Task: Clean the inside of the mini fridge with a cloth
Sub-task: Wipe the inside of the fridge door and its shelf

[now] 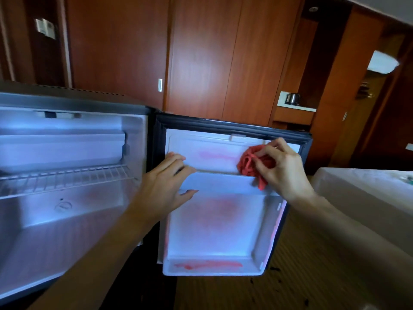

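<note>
Mini fridge (67,175) stands open, door (214,220) swung right, inner face toward camera. Right hand (281,168) grips bunched red cloth (248,162) against upper door shelf (219,182). Left hand (165,186) lies flat, fingers straight, on shelf's left end.

Door shelf rail (220,183) bars lower door pocket; cabinet interior (67,222) open.

Glossy white plastic door liner (214,222), red cloth (248,163)
</note>
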